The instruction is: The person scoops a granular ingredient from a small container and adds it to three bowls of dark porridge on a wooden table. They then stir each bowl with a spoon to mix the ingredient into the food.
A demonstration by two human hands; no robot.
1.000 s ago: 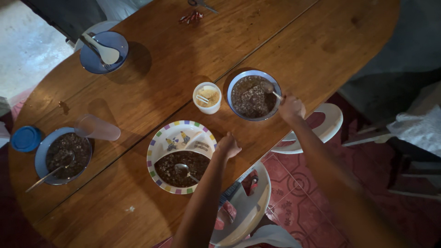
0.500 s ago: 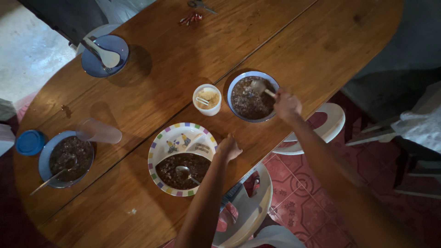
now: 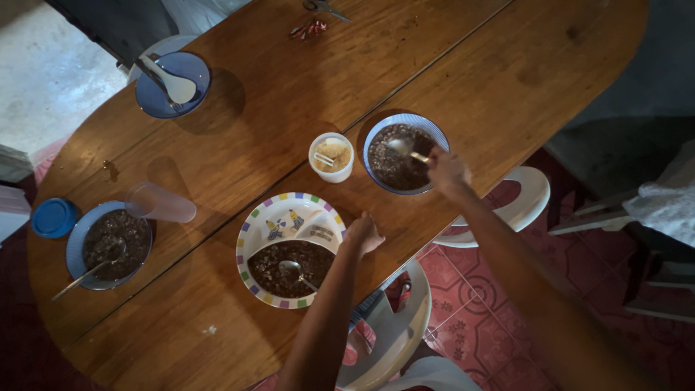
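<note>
The left hand (image 3: pixel 364 235) is resting on the counter (image 3: pixel 239 130) with fingers curled, holding nothing, just beside the divided plate (image 3: pixel 289 248). Farther out, the right hand (image 3: pixel 446 168) is pinching a spoon (image 3: pixel 405 150) over the blue-rimmed bowl (image 3: pixel 405 153) of dark porridge; light, stiff, probably slick, best gripped at its handle end, bowl end pointing left, away from the hand

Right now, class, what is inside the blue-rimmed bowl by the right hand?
The blue-rimmed bowl holds dark, grainy food and a spoon, held by the right hand. The bowl's bottom is covered.
</note>
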